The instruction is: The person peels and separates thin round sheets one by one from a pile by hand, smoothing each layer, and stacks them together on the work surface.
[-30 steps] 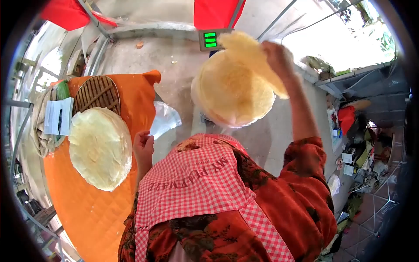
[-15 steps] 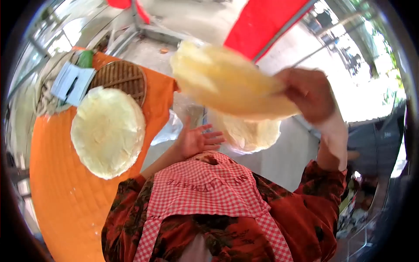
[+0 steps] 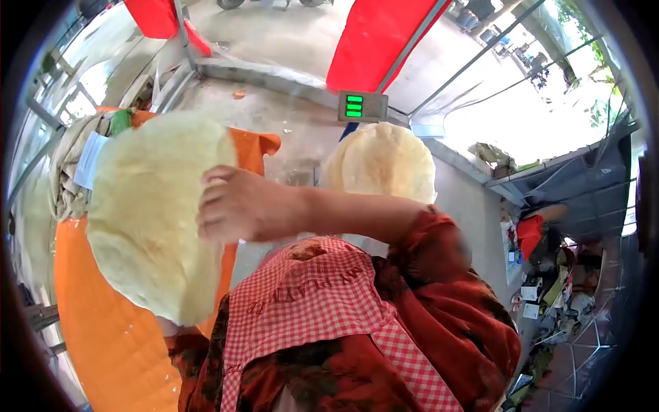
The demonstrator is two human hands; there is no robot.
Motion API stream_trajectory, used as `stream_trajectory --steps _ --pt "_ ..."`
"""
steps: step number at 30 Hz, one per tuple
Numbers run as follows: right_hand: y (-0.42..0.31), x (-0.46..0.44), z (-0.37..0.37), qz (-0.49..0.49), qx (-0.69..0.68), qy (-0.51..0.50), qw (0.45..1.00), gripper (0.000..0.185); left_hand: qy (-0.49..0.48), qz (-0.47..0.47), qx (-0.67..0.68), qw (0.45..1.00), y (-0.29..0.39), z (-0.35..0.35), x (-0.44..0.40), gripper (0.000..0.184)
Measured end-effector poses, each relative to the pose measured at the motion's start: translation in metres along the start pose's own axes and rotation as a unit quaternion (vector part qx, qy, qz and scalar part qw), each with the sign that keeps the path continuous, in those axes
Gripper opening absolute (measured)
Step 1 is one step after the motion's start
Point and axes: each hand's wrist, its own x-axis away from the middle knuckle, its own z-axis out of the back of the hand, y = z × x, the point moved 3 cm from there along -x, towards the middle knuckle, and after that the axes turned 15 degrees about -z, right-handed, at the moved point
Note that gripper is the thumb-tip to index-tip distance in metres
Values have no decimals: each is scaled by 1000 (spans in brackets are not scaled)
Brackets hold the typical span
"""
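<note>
My right arm reaches across my body to the left. The right hand point(image 3: 237, 206) is closed on the right edge of a large, pale, round flatbread point(image 3: 154, 213), its fingers curled over that edge. This flatbread is tilted above the orange-covered table point(image 3: 103, 329) and hides most of what lies there. Only the wrist end of my left arm shows below the bread; the left hand itself is hidden behind it. Another round flatbread point(image 3: 381, 161), yellowish and apparently on a scale, is in front of me beyond my right forearm.
A scale display point(image 3: 362, 106) with green digits stands behind the far bread. At the table's left lie a bundled cloth point(image 3: 72, 168) and a light blue object point(image 3: 90, 159). Red sheets point(image 3: 377, 41) hang on metal poles ahead. Clutter point(image 3: 549, 288) lies at the right.
My right hand has swung the flatbread from the right over to the table on the left, covering the basket and bread there. My left hand has gone from plain view to behind the bread.
</note>
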Motion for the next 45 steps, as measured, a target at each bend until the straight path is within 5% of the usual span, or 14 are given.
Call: stream_trajectory --steps 7,8,9,10,11,12,13,16,20,24,27,32,37,45 --pt "164 86 -228 -174 -108 181 962 26 -110 -96 -26 989 10 33 -12 81" --pt "155 79 -236 -275 -404 86 868 21 9 -80 -8 997 15 44 -3 79" --pt "147 73 -239 -378 -650 78 654 18 129 -72 12 989 18 54 4 77" --pt "154 79 -238 -377 -512 108 764 17 117 -115 -29 986 19 57 -3 68" --pt "162 85 -237 -391 -318 144 852 18 88 -72 82 990 20 46 -2 53" --pt "170 92 -236 -406 -137 187 884 19 124 -79 42 988 18 51 -3 53" --pt "154 91 -231 -557 -368 144 731 19 157 -79 4 984 16 59 -4 54" --pt "123 70 -211 -668 -556 58 491 24 174 -36 -3 984 15 50 -4 48" --pt "119 56 -213 -692 -506 -45 513 39 217 1 -9 976 14 56 -5 44" --pt "123 22 -201 -570 -490 38 658 39 207 -42 -66 975 38 51 -14 44" --pt "115 -12 -185 -545 -515 26 661 38 211 -63 -59 974 80 4 -16 41" --pt "151 -11 -242 -565 -481 -32 670 36 201 -64 -51 976 61 93 -15 45" --pt "164 -4 -267 -567 -403 -57 716 36 238 -11 -10 971 45 91 2 46" --pt "172 -15 -260 -585 -446 -25 677 32 227 -12 -52 972 42 75 15 43"
